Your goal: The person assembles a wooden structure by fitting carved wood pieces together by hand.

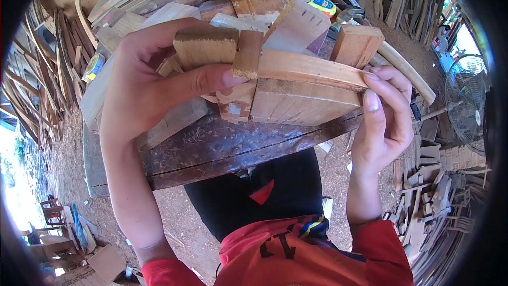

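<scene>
My left hand (153,82) wraps round the left part of a jointed wooden piece, its thumb pressed on a small upright block (247,53). A thicker block (206,45) lies just left of that, under my fingers. From the joint a thin curved wooden strip (312,70) runs right. My right hand (386,111) pinches the strip's right end between thumb and fingers. Directly below the strip is a wide wooden block (304,103), at the front edge of the dark workbench (211,145). Whether strip and block touch, I cannot tell.
Wood offcuts, a yellow tape measure (323,5) and an upright wooden block (357,45) lie beyond my hands. Another tape measure (93,68) is at the left. A fan (465,100) stands at the right, near piles of scrap wood (436,190).
</scene>
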A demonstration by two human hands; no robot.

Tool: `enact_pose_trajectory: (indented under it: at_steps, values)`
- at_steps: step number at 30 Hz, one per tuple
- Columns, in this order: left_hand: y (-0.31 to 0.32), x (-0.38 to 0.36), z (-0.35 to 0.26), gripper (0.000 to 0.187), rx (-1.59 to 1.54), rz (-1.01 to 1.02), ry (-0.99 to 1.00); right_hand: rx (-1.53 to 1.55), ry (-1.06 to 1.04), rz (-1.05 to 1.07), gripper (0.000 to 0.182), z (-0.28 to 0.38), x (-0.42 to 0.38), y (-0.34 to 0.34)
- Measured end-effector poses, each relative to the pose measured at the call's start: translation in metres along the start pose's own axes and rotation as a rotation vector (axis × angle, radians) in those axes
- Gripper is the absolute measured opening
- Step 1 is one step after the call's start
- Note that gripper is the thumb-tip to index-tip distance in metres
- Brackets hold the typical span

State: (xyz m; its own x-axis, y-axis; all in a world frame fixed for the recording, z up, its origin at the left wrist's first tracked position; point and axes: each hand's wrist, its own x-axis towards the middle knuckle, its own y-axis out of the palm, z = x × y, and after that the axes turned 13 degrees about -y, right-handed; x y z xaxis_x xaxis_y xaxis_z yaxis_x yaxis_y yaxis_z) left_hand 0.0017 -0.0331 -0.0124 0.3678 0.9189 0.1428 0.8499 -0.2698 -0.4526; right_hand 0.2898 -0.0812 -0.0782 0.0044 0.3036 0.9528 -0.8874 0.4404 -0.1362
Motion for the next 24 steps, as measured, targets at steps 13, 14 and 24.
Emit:
enact_pose_trajectory:
  at_steps: [13,14,24]
  values:
    - [-0.0002,0.0007,-0.0004,0.058,0.001,-0.012,-0.019,-0.043,0.011,0.050,0.021,0.0050,0.0033,-0.0031]
    - [-0.0001,0.0004,-0.0008,0.058,-0.019,-0.014,-0.042,-0.039,0.008,0.047,0.021,0.0048,0.0034,-0.0027]
    - [-0.0017,-0.0002,0.0002,0.052,-0.032,0.011,0.006,-0.028,-0.001,0.025,0.021,0.0042,0.0019,-0.0003]
